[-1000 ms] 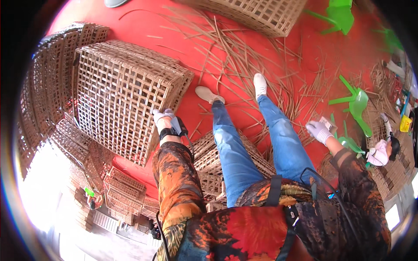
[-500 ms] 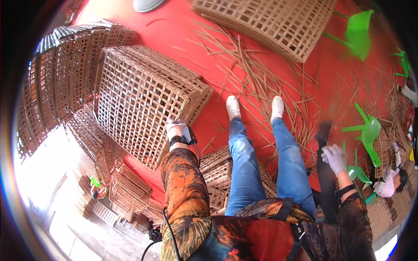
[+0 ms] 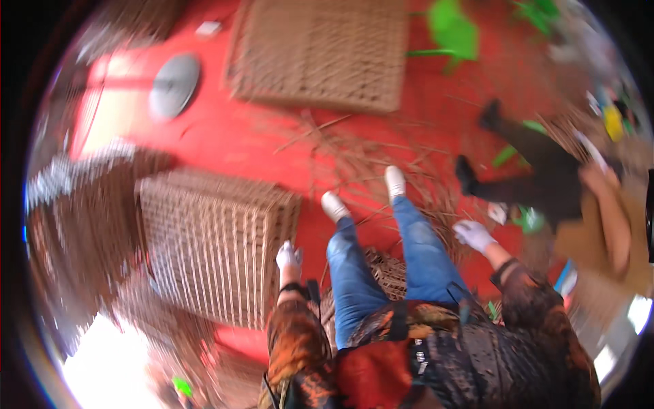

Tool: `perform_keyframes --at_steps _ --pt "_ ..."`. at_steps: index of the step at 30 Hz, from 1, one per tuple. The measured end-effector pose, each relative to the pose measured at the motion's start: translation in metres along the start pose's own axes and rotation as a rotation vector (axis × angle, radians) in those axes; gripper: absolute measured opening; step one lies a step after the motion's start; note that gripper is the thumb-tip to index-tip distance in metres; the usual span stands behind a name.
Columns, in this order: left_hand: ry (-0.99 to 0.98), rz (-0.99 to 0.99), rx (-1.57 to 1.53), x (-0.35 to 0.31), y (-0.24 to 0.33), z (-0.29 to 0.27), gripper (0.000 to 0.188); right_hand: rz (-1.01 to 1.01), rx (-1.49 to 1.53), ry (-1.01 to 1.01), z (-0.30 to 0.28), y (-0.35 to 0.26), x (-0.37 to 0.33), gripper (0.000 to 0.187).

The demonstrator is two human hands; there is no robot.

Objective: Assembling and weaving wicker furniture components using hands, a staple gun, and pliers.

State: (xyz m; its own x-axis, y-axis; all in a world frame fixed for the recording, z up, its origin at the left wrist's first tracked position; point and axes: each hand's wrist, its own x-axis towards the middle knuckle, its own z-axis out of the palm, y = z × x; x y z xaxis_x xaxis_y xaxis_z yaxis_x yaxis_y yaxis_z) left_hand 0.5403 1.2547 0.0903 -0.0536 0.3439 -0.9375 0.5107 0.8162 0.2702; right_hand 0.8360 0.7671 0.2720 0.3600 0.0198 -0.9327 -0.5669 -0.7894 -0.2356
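Observation:
My left hand, in a pale glove, is beside the right edge of a brown woven basket-like box. Blur softens its fingers, which look slightly apart with nothing between them; whether they touch the weave I cannot tell. To the right of my legs, my right hand, also gloved, hangs in the air over loose brown strips. Its fingers are stretched out and hold nothing.
Another woven box lies on the red floor ahead. Stacked woven pieces crowd the left. A round grey disc-shaped base stands at far left, a green stool at far right. Another person is at right.
My view has swung, smearing the picture. My left hand has come off the box's face to its edge. A person in dark trousers now shows at the right.

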Motion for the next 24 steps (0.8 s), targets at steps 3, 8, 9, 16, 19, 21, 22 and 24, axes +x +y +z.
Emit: perform_keyframes --at_steps 3,8,9,16,19,21,22,24 --pt "-0.279 0.191 0.504 -0.071 0.015 0.071 0.035 -0.003 -0.095 0.054 -0.004 0.015 -0.051 0.033" --pt "-0.534 0.279 0.708 -0.175 0.055 0.133 0.036 0.006 0.038 0.170 -0.014 0.076 -0.115 0.037" --pt "-0.523 0.303 0.724 -0.179 0.062 0.134 0.033 0.013 0.107 0.210 -0.016 0.090 -0.127 0.037" --pt "-0.424 0.443 1.161 -0.215 0.074 0.185 0.016 0.222 0.365 0.216 0.004 0.281 -0.151 0.038" --pt "-0.586 0.417 1.482 -0.215 0.009 0.256 0.019 0.146 0.495 0.336 0.040 0.390 -0.143 0.037" --pt "-0.746 0.412 1.666 -0.213 -0.035 0.313 0.021 0.277 0.563 0.380 0.010 0.402 -0.194 0.036" --pt "-0.750 0.438 1.806 -0.215 -0.015 0.347 0.022 0.264 0.604 0.420 0.049 0.372 -0.166 0.036" --pt "-0.839 0.435 1.955 -0.224 -0.053 0.413 0.025 0.328 0.742 0.549 0.054 0.402 -0.184 0.038"
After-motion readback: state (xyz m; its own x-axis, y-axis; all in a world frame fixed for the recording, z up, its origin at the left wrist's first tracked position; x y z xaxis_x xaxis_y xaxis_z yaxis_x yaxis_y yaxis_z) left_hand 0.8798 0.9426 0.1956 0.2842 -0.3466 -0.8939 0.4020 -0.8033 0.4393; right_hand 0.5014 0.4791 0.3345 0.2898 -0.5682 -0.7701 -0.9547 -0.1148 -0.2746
